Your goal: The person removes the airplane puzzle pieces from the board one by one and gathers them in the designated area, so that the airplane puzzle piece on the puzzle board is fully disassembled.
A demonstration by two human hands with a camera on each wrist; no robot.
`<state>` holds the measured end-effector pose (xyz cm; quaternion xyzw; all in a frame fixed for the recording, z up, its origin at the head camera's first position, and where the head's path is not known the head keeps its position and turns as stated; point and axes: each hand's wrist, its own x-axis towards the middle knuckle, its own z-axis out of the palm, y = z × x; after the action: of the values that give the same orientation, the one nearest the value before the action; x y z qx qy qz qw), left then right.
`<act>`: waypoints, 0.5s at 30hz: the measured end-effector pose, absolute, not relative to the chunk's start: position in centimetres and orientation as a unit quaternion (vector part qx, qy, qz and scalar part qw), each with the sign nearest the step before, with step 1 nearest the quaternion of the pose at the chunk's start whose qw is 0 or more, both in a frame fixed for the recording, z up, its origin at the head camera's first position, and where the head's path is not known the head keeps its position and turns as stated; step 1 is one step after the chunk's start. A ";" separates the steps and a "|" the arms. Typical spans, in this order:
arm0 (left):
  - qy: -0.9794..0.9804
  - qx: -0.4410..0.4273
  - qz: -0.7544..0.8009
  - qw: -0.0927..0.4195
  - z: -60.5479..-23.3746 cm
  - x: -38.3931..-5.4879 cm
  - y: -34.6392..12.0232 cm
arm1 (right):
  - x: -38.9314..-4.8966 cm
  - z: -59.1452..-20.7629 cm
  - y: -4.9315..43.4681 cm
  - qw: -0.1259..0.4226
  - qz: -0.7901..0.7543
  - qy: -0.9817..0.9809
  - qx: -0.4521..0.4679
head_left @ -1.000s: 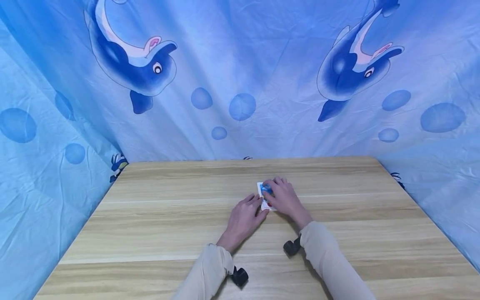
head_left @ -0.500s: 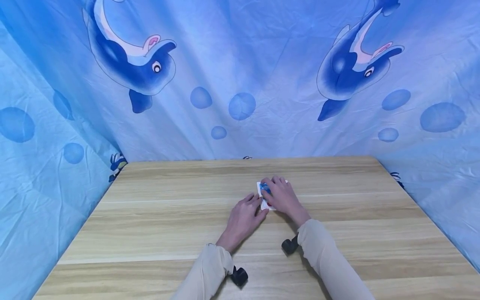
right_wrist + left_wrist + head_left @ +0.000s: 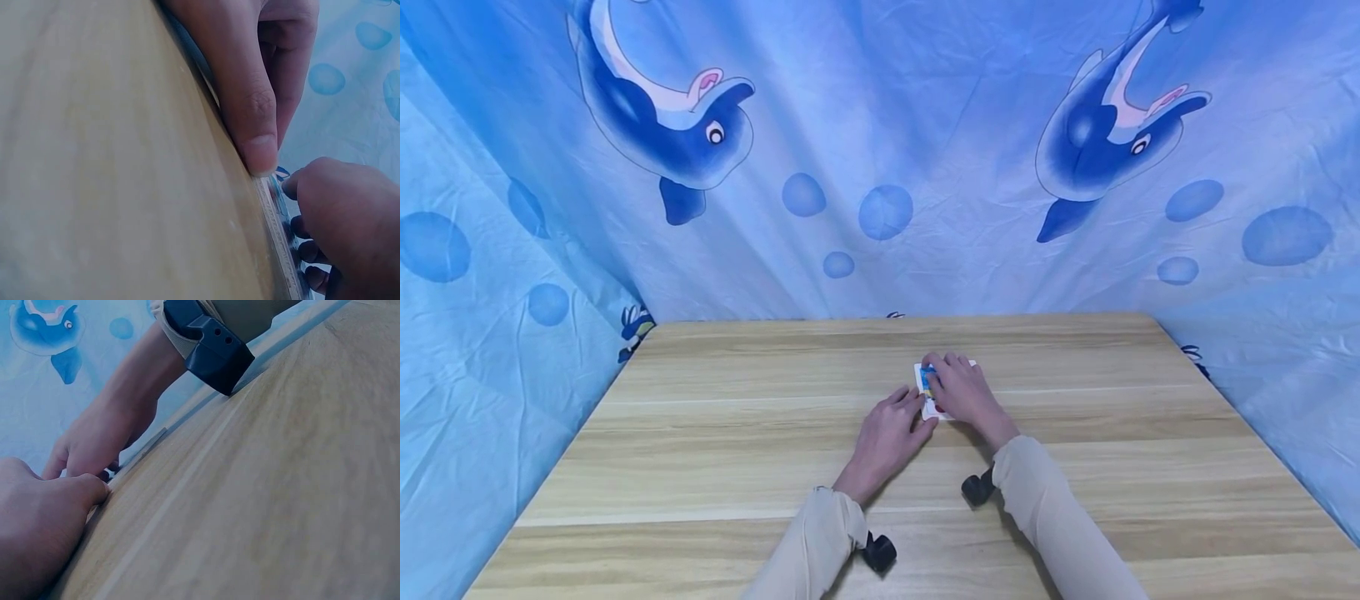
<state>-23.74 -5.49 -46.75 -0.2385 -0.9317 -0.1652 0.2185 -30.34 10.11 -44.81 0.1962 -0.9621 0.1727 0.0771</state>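
A small flat board (image 3: 933, 412) with a white border and a blue, yellow and red picture lies on the table. Its thin, layered edge (image 3: 275, 231) shows in the right wrist view. My left hand (image 3: 886, 437) holds the board's near left corner, thumb against the near edge and fingers along the left side. Over the board's right part lies my right hand (image 3: 964, 392), fingers bent and fingertips down on its face. Most of the picture is hidden under that hand; whether it pinches a loose piece cannot be seen.
The wood-grain table (image 3: 700, 467) spreads out around both arms. Behind and beside it hangs a blue curtain (image 3: 955, 250) printed with dolphins and bubbles. Black wrist cameras sit under the left cuff (image 3: 878, 553) and right cuff (image 3: 977, 489).
My right hand has shifted slightly left and its index finger and thumb have moved over the board; a little yellow now shows beside them. The left hand and the board stay in place.
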 end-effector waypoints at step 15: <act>-0.934 -0.234 -0.165 0.213 -46.7 -23.7 -5.5 | -30.6 -44.8 10.1 0.071 0.201 -0.959 0.186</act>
<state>-23.74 -5.53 -46.73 -0.2345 -0.9340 -0.1653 0.2129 -30.55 10.07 -44.79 0.1863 -0.9591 0.2006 0.0714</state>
